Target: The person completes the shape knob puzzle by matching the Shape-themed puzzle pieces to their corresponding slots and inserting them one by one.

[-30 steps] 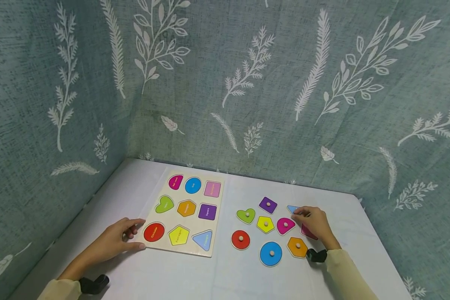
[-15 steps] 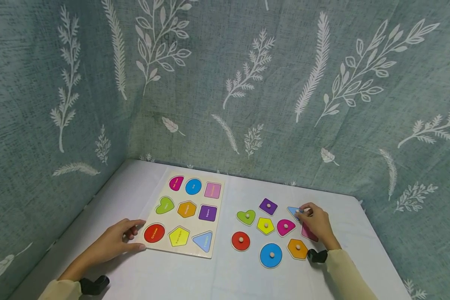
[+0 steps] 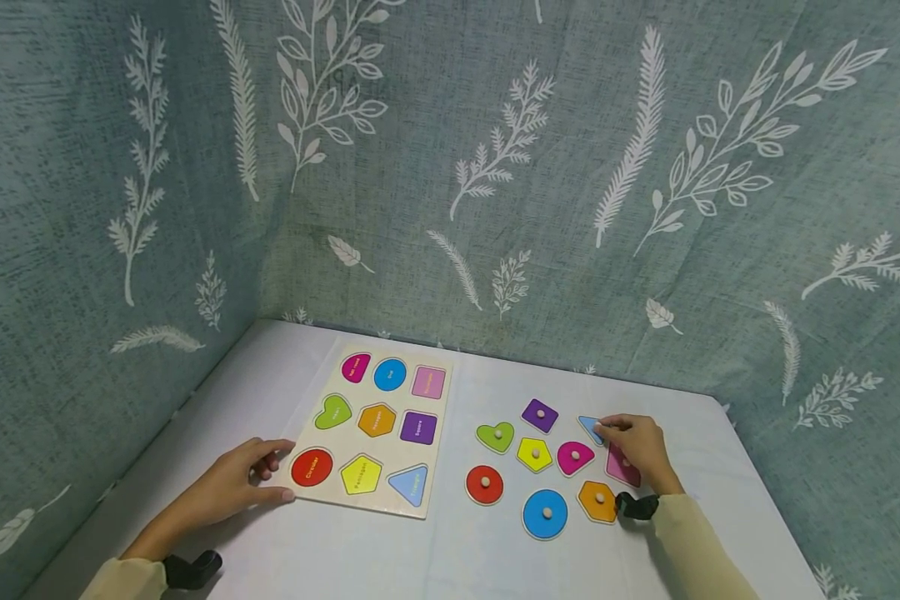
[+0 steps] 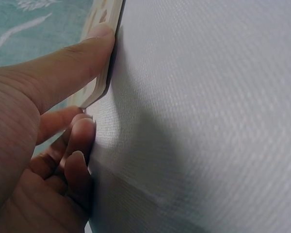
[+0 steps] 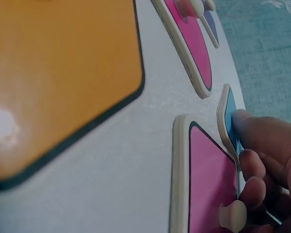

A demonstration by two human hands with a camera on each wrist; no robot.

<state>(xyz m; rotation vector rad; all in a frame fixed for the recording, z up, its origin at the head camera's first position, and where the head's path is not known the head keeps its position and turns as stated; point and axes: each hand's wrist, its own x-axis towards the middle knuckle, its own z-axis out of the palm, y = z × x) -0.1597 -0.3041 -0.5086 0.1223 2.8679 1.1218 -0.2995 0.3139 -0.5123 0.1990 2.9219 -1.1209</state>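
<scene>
My right hand is over the light-blue triangle piece at the far right of the loose pieces, its thumb and fingers pinching at the piece's knob, which they hide. In the right wrist view, the thumb lies against the blue triangle, and the curled fingers hang beside the pink piece's knob. My left hand rests at the near left corner of the wooden shape board, thumb on the near edge and index finger by the left side. Its other fingers are loosely bent against the tablecloth.
Several knobbed pieces lie flat on the white cloth: red circle, blue round, orange hexagon, magenta half-round, yellow pentagon, green heart, purple square, pink piece. Patterned fabric stands behind.
The right thumb and fingers, parted around the triangle's knob half a second ago, have come together on it. The left hand stays at the board's corner.
</scene>
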